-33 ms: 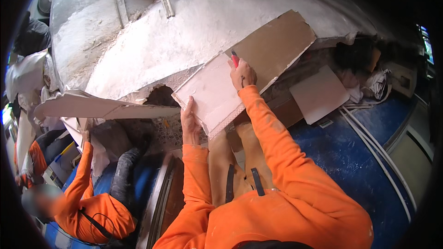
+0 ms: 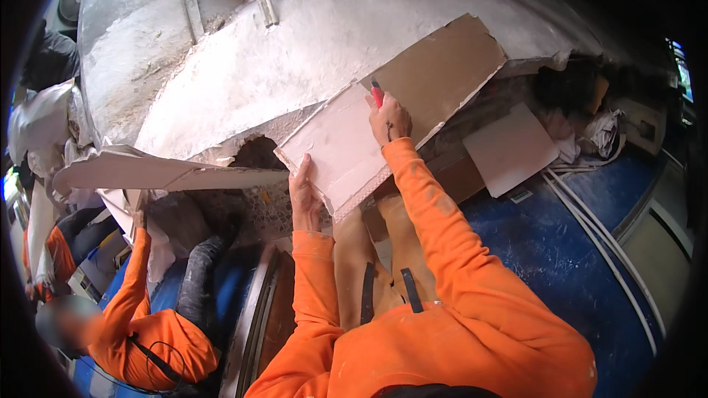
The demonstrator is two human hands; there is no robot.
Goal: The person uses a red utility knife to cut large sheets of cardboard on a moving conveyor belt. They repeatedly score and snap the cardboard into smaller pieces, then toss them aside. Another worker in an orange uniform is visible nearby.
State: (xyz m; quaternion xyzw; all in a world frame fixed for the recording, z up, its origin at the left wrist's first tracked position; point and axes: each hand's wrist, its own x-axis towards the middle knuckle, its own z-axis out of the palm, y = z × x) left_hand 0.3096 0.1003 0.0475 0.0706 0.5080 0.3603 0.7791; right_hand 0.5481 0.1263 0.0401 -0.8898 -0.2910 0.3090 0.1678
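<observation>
A long plasterboard piece (image 2: pixel 332 149) lies at a slant in front of me, pinkish white at its near left half and brown at its far right half. My left hand (image 2: pixel 304 195) grips its lower left edge, thumb on the face and the rest of the fingers behind. Over the board's middle, my right hand (image 2: pixel 390 119) is closed round what looks like a red utility knife (image 2: pixel 377 96), its dark end pointing up and away. The knife is near the border between the pale and brown parts; whether its tip touches the board, I cannot tell.
On the left, a co-worker in orange (image 2: pixel 151 346) reaches up to a long bent board (image 2: pixel 169 169). A whitish curved surface (image 2: pixel 280 66) stretches behind. To the right are a loose square board (image 2: pixel 511 149), white pipes (image 2: pixel 605 239) and a dusty blue floor (image 2: pixel 538 265).
</observation>
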